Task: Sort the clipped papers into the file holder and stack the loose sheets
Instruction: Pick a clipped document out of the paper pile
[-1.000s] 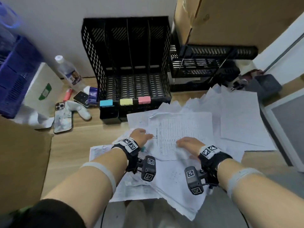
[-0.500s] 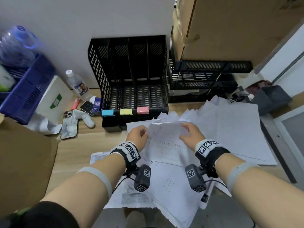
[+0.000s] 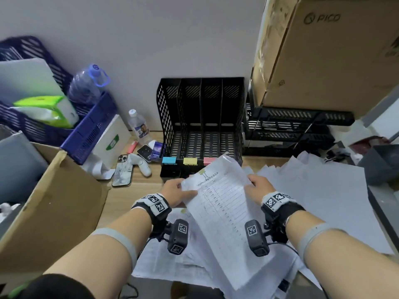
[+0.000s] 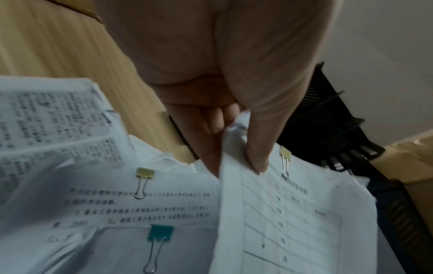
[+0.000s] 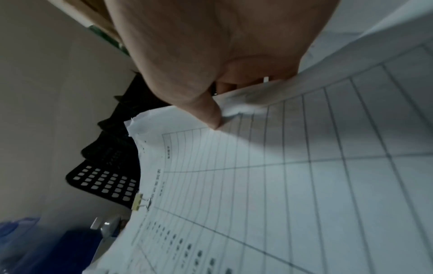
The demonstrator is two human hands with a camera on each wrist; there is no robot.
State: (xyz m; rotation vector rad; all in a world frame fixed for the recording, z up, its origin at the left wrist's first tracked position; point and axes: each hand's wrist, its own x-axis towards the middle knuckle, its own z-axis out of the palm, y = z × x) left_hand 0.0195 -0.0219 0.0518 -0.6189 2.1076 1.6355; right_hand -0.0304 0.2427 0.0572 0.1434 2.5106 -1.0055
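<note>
A wooden worktop against a pale wall carries scattered sheets. Both hands, left and right, pinch a clipped form by its side edges, lifted, clip end towards the black holder, long axis running away from the person; the holder's slots look bare

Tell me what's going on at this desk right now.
A person is sorting paperwork. Both hands, left hand and right hand, pinch the side edges of a table-printed clipped bundle with a yellow binder clip, holding it above the loose sheets in front of the black file holder. The holder's slots look empty. More clipped sets lie on the desk.
</note>
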